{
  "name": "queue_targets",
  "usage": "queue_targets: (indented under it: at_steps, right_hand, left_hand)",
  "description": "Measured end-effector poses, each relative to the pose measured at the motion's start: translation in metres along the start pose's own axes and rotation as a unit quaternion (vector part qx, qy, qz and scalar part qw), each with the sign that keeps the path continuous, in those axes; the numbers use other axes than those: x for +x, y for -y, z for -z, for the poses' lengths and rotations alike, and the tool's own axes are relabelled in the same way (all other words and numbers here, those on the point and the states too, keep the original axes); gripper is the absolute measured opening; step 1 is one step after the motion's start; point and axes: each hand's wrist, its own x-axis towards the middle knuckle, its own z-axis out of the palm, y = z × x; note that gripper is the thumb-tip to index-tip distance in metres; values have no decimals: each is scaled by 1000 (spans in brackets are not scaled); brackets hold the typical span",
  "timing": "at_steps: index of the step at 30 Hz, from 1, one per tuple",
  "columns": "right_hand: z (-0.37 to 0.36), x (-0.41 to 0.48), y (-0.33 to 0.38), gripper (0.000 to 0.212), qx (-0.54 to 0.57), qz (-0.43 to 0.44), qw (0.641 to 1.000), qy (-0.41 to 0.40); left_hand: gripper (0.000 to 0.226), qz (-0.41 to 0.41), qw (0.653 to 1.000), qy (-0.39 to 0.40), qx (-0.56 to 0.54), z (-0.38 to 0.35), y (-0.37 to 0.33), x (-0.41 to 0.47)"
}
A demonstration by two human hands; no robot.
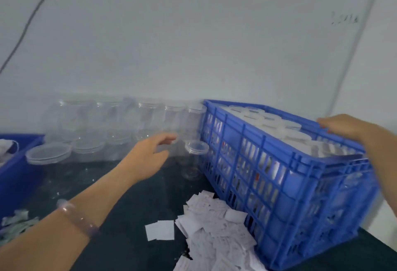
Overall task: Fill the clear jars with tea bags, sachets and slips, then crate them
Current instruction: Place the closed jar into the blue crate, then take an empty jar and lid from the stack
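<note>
No legible text is found. A dark scrawl [344, 19] is noted on the wall [193, 34] but cannot be read; faint print on the paper slips [214, 238] is too blurred.

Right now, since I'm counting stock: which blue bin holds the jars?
The slatted crate, right hand on its rim; the solid bin is far left.

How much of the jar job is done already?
Lots is done: the blue crate looks nearly full of lidded jars. Right now the left hand reaches toward the empty jars by the wall, while the right hand rests on the crate's rim. Left to do: that row of empty jars, plus a pile of paper slips beside the crate.
</note>
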Motion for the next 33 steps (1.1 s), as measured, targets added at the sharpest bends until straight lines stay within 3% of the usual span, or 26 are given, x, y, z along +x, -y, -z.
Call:
queue_targets:
  at_steps: [5,8,12,14,19,25,29,33]
  right_hand:
    - [31,-1,-22,45,-1,12,998,-56]
    - [36,-4,-28,28,-47,-4,999,-20]
    - [33,-3,-34,21,-112,-15,993,22]
    - [32,2,-43,13,-148,-13,988,38]
    - [31,25,-59,29,-199,-5,972,123]
    - [30,60,-58,47,-201,-65,951,228]
    - [17,85,-38,58,-284,-114,902,304]
    - [-14,106,-14,47,-389,-92,847,352]
  left_hand:
    - [38,-49,997,-1,-65,-15,-24,11]
    - [36,-79,990,-2,-117,-30,-60,23]
    - [27,-118,984,29,-131,-55,-114,44]
    - [23,-142,984,56,-95,-70,-142,58]
    - [17,-185,968,168,-23,-115,-207,94]
    - [48,-222,910,329,119,-163,-238,135]
    - [59,-194,877,390,202,-177,-239,165]
    - [62,-183,857,413,249,-178,-231,188]
